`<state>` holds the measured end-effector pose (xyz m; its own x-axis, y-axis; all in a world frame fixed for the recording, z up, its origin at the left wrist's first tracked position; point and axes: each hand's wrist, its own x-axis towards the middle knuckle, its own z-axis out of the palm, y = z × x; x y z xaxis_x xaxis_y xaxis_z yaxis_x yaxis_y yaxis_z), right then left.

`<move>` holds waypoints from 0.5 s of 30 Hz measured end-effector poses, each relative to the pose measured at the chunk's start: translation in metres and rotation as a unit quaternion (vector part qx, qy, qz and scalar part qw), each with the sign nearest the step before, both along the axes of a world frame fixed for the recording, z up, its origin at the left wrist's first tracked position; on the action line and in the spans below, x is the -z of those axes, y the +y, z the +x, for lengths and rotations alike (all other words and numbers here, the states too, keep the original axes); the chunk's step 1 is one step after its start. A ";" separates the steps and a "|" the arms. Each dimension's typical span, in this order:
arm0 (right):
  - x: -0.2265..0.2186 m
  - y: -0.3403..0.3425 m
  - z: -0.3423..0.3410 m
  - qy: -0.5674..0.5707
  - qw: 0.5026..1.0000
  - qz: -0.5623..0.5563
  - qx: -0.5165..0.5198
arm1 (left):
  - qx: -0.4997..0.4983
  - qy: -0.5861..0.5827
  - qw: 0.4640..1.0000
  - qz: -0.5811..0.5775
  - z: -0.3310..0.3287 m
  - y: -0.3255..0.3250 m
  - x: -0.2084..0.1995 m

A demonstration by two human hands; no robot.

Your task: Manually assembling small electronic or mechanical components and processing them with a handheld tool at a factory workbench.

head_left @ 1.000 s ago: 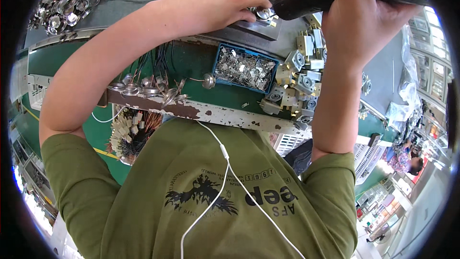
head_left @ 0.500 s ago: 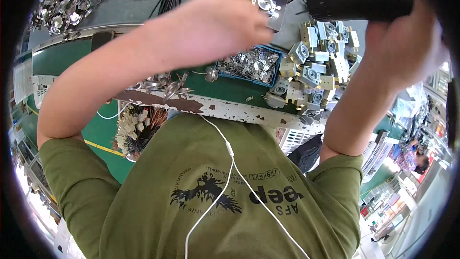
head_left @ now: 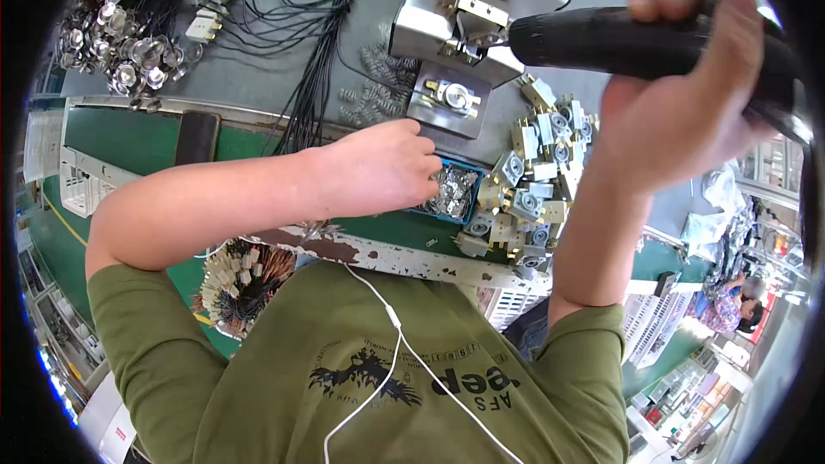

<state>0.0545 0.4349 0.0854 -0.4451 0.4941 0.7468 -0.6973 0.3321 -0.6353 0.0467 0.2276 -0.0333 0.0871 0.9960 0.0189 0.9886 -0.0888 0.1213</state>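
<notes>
Right hand (head_left: 687, 125) grips one black tool (head_left: 593, 37); left hand (head_left: 391, 163) curls over one blue tray (head_left: 475, 198) of metal pieces (head_left: 452, 192), grasp unclear; one phone (head_left: 198, 137) lies left.

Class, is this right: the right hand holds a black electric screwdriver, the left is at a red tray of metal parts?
No: the tray of metal parts by the left hand is blue, as the head view shows. The rest is right.

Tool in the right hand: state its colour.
The tool in the right hand is black, seen best in the current head view.
</notes>
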 end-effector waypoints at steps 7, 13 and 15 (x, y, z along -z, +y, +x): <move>0.005 -0.035 -0.012 -0.021 0.999 -0.011 0.038 | -0.021 -0.084 0.996 -0.037 -0.005 0.004 -0.006; 0.010 -0.030 -0.013 -0.073 0.997 0.011 0.007 | -0.007 -0.123 0.992 -0.023 -0.011 0.006 -0.011; 0.009 -0.039 -0.016 -0.067 0.998 0.006 0.008 | -0.005 -0.098 0.995 -0.026 -0.010 0.003 -0.004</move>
